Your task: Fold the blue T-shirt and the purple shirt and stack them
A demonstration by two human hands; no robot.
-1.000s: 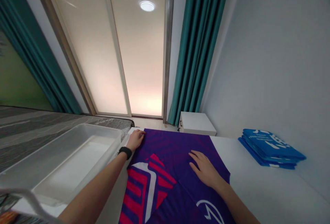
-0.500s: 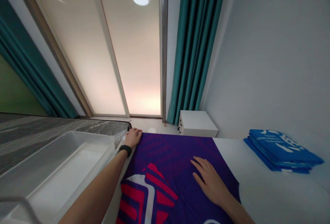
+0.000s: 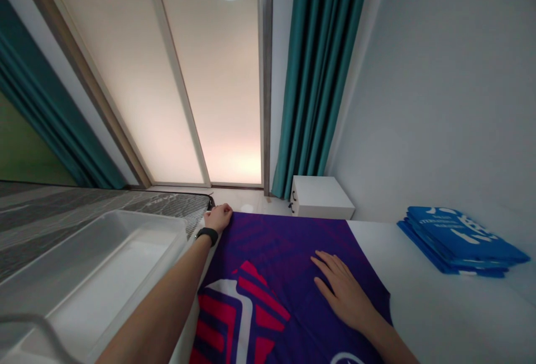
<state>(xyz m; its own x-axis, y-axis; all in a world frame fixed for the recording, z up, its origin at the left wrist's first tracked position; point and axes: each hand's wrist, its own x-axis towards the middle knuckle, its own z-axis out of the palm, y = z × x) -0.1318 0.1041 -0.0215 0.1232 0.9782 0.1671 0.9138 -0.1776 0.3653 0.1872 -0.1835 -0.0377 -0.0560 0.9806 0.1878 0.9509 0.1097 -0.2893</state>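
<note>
A purple printed cloth (image 3: 276,252) with pink and white shapes lies spread over the white table, its near part running out of the bottom of view. At its far left corner, my left hand (image 3: 218,217) has its fingers curled in on the edge; the fingertips are partly hidden. A dark band circles that wrist. My right hand (image 3: 341,291) rests palm down on the cloth's right half, fingers stretched out and slightly apart, gripping nothing.
A translucent plastic bin (image 3: 146,230) stands at the left, beside the table. Several folded blue cloths (image 3: 460,241) are stacked on the white table (image 3: 419,308) at the right. Beyond the far edge are a white cabinet (image 3: 320,194) and a teal curtain (image 3: 324,73).
The fingers of my left hand have curled in more at the cloth's corner. My right hand stays flat on the cloth, and the view has shifted slightly.
</note>
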